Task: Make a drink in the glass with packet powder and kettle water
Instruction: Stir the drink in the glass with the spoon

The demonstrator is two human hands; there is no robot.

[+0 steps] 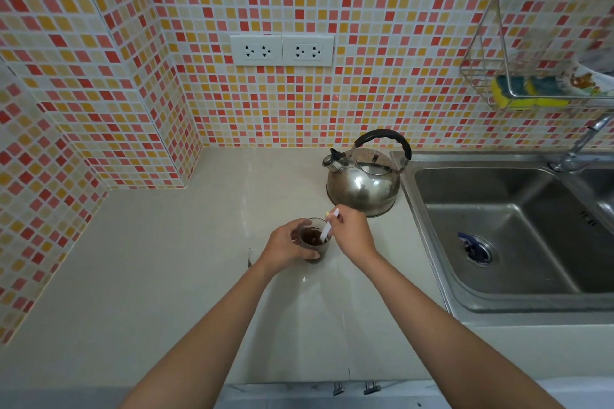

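On the bench [166,259] | left hand [282,247] grips glass [314,242]; right hand [352,232] pinches spoon [327,229] | brown drink poured, stirring left.

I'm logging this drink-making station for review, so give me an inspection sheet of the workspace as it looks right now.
Surface: pale countertop, no spills seen.
Job's things: glass holds dark brown liquid; white stirrer dips into it; steel kettle stands behind, lid on, beside the sink. No packet seen.
Clutter: blue scrap at the drain of the sink.
Grippers: left hand wraps the glass; right hand pinches the stirrer.
Cables: nothing seen; both wall sockets unused.
Surroundings: mosaic tile walls; wire rack holding sponges; tap over the sink.
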